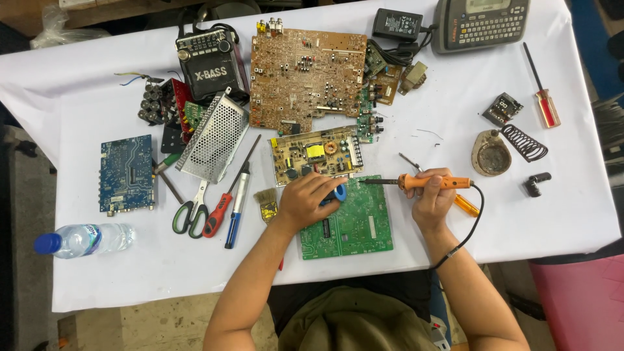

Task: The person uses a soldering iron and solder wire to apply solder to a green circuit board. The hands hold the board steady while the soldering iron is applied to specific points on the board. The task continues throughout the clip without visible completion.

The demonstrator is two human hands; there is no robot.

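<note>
While the green board (354, 224) lies flat at the near edge of the white table (455, 97), both hands work over its upper edge. The right hand (432, 198) is clenched around the orange handle of a soldering iron (422, 182), held level, its metal tip pointing left and ending just above the board's top right corner. The iron's black cord (471, 227) loops down past the right wrist. The left hand (309, 198) rests on the board's upper left part, fingers curled around a small blue object (339, 192); only part of it shows between the fingers, so its kind cannot be told. The iron's tip stands just right of that object, with a short gap between them. A yellow board (315, 155) lies touching or just beyond the green board's far edge, directly above the left hand. A brush (266, 203) lies just left of the left wrist; scissors (190, 211) and a red screwdriver (224, 201) lie further left. A coiled iron stand (504, 149) sits well right.
</note>
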